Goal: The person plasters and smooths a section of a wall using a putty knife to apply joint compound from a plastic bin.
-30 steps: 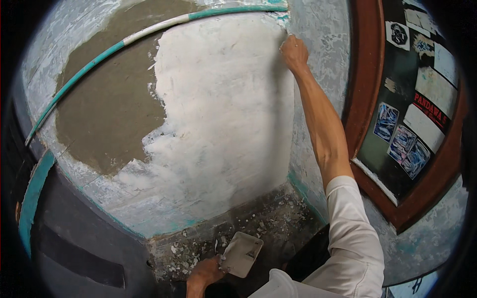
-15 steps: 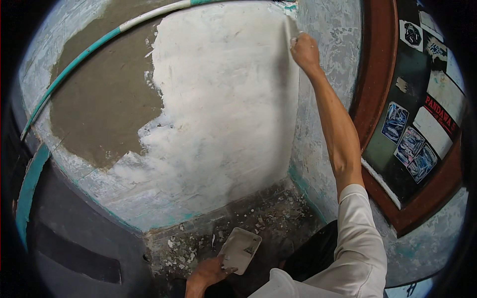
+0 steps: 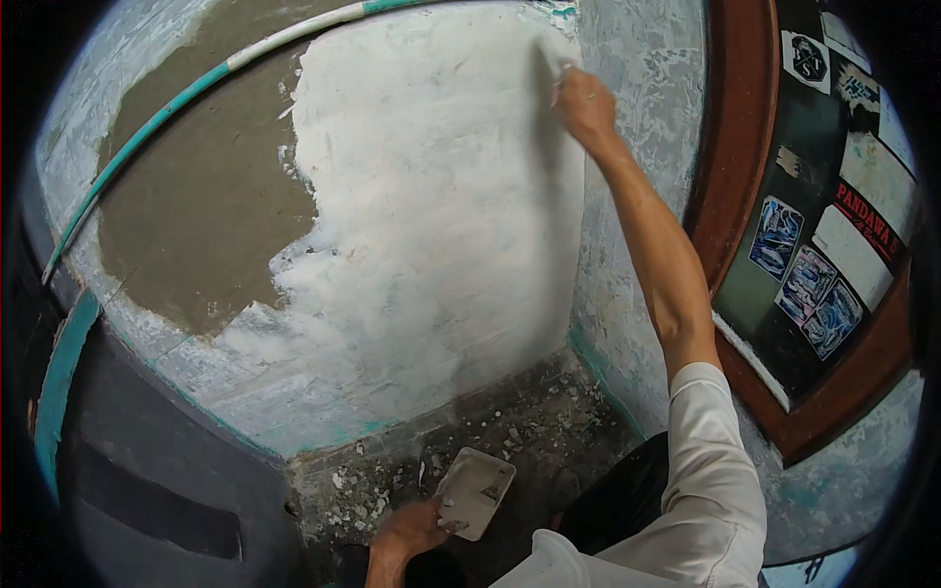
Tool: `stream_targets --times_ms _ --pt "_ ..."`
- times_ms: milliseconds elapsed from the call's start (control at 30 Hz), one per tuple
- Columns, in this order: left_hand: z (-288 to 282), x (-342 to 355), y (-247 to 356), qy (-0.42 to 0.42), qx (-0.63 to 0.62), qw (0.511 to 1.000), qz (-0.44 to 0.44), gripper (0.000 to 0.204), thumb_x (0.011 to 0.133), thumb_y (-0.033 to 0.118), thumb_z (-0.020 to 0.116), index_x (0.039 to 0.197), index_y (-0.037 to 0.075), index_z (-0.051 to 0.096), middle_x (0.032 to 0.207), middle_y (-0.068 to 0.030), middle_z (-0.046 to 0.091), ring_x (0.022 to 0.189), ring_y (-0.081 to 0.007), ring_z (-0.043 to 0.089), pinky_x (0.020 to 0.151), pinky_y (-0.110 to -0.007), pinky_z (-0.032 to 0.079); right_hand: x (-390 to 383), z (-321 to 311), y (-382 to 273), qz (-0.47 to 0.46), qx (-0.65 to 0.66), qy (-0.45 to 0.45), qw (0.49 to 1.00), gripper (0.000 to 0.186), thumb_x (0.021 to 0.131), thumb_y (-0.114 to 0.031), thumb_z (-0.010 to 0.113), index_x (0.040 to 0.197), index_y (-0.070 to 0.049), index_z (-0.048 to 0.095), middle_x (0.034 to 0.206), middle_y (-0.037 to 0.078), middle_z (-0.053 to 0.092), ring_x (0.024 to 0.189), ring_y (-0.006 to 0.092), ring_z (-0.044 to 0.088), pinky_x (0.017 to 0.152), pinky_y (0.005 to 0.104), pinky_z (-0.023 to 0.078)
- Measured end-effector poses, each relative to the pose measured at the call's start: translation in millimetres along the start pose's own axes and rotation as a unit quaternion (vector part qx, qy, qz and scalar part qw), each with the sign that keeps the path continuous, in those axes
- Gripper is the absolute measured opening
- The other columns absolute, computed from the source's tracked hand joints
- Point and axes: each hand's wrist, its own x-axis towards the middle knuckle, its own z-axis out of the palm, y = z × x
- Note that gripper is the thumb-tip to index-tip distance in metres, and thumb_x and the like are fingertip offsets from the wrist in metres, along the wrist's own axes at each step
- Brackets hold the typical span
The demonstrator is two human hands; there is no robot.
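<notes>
With my right arm stretched up, my right hand [image 3: 586, 106] is closed on a putty knife [image 3: 552, 59]. Its pale, blurred blade lies against the white-coated wall [image 3: 431, 176], close to the inner corner at the upper right. Down low, my left hand [image 3: 410, 531] grips the near left edge of a shallow rectangular tray [image 3: 497, 490]. Pale material and a darker patch show inside it. Left of the white coat, a bare grey-brown area [image 3: 206, 216] has a ragged border.
A teal and white pipe [image 3: 167, 110] arcs across the upper left wall. Paint flakes and rubble [image 3: 358, 495] litter the floor below. On the right stand a mottled grey side wall [image 3: 642, 127] and a brown wooden frame [image 3: 737, 137] around a dark panel with stickers.
My right hand and the putty knife have moved slightly left along the upper wall, away from the corner. My left hand and the tray have hardly moved.
</notes>
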Motion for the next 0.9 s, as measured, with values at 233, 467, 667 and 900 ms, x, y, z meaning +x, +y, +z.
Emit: stream_targets --times_ms 233,467,667,900 --pt "0 10 -8 -0.009 0.015 1.0 0.006 0.055 0.087 0.036 0.072 0.129 0.001 0.059 0.108 -0.0249 0.072 0.105 -0.0436 0.068 0.091 -0.051 0.054 24 49 14 -0.012 -0.058 0.075 0.995 0.02 0.088 -0.017 0.063 0.095 0.0 0.068 0.084 0.028 0.069 0.078 0.0503 0.066 0.074 0.0587 0.053" --pt "9 -5 -5 0.138 -0.052 0.989 0.03 0.058 0.088 0.035 0.074 0.134 0.003 0.057 0.112 -0.0255 0.071 0.107 -0.0431 0.067 0.089 -0.051 0.054 -89 -28 -38 0.278 0.497 -0.12 0.814 0.021 0.098 -0.007 0.062 0.113 0.006 0.068 0.106 0.016 0.073 0.094 0.0272 0.071 0.08 0.0375 0.057" --pt "9 19 6 0.34 -0.296 0.871 0.194 0.058 0.093 0.022 0.075 0.143 0.005 0.051 0.129 -0.0221 0.066 0.118 -0.0395 0.065 0.097 -0.045 0.054 -205 -21 -117 0.443 0.733 -0.062 0.512 0.039 0.102 -0.006 0.057 0.139 0.007 0.053 0.137 0.016 0.061 0.122 0.0265 0.063 0.107 0.0403 0.051" --pt "0 47 9 0.322 -0.606 0.656 0.316 0.045 0.104 0.007 0.055 0.148 0.002 0.045 0.15 -0.0125 0.05 0.127 -0.0275 0.059 0.104 -0.04 0.051 -322 -19 -272 0.546 0.705 -0.187 0.412 0.04 0.105 -0.02 0.058 0.139 0.001 0.054 0.132 0.009 0.063 0.115 0.0208 0.063 0.104 0.0367 0.051"
